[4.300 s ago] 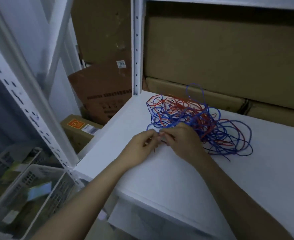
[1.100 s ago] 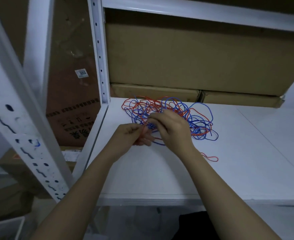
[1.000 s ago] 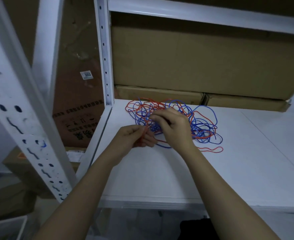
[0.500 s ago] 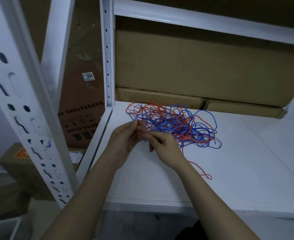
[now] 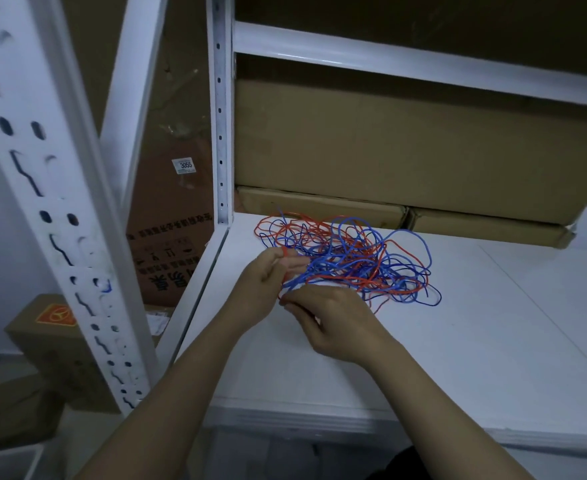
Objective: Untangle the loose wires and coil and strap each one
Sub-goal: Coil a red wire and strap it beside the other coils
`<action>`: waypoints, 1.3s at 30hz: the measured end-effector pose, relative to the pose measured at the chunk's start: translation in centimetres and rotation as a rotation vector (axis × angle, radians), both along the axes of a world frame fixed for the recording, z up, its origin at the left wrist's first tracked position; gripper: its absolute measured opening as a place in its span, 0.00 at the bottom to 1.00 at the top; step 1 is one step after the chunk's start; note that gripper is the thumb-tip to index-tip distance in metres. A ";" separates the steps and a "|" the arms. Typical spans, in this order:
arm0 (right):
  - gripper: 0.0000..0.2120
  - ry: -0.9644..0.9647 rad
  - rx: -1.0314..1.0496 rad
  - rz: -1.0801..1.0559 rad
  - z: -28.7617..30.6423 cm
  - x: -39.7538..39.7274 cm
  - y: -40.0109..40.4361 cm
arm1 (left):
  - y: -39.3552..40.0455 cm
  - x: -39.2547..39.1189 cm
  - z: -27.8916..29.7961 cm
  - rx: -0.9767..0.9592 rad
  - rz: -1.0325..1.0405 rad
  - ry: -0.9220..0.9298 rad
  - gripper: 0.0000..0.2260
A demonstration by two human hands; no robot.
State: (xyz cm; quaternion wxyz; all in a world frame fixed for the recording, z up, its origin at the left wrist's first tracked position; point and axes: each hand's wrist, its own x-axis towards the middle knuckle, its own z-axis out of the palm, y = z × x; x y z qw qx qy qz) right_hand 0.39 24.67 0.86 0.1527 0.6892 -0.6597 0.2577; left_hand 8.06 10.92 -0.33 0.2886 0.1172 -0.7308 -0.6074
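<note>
A tangle of thin red and blue wires [image 5: 350,261] lies on the white shelf board [image 5: 475,341], near its back left corner. My left hand [image 5: 262,289] is at the tangle's left edge and pinches a small loop of red wire [image 5: 285,251] between thumb and fingers. My right hand [image 5: 333,323] sits just in front of the tangle, its fingertips closed on wire strands at the near left edge. Which colour the right fingers hold is hard to tell.
Flat cardboard boxes [image 5: 319,209] lie along the back of the shelf under a large carton [image 5: 406,147]. A white perforated upright [image 5: 220,133] stands at the back left, another post [image 5: 60,216] nearer me. More boxes [image 5: 56,327] sit on the floor at left.
My right hand has drawn back toward me and down from the left hand. The red end that trailed on the board in front has been pulled in toward the tangle. The camera has shifted.
</note>
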 end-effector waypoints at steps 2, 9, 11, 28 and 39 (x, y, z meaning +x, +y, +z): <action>0.08 -0.018 -0.102 -0.018 0.8 -0.7 -0.1 | 0.5 0.3 0.1 -0.015 -0.043 -0.004 0.10; 0.03 -0.459 -0.246 -0.134 3.3 -3.6 -1.5 | 1.7 1.9 1.5 0.164 -0.251 0.056 0.12; 0.04 -0.655 -0.202 -0.131 3.1 -3.8 -1.7 | 1.9 2.3 2.0 0.277 -0.275 0.106 0.11; 0.06 -0.324 0.168 -0.105 -0.9 -1.0 1.3 | 1.0 -0.6 0.2 -0.085 0.170 0.077 0.10; 0.04 -0.639 -0.112 -0.102 1.4 -4.8 0.9 | 2.4 1.7 0.8 -0.188 -0.218 -0.132 0.13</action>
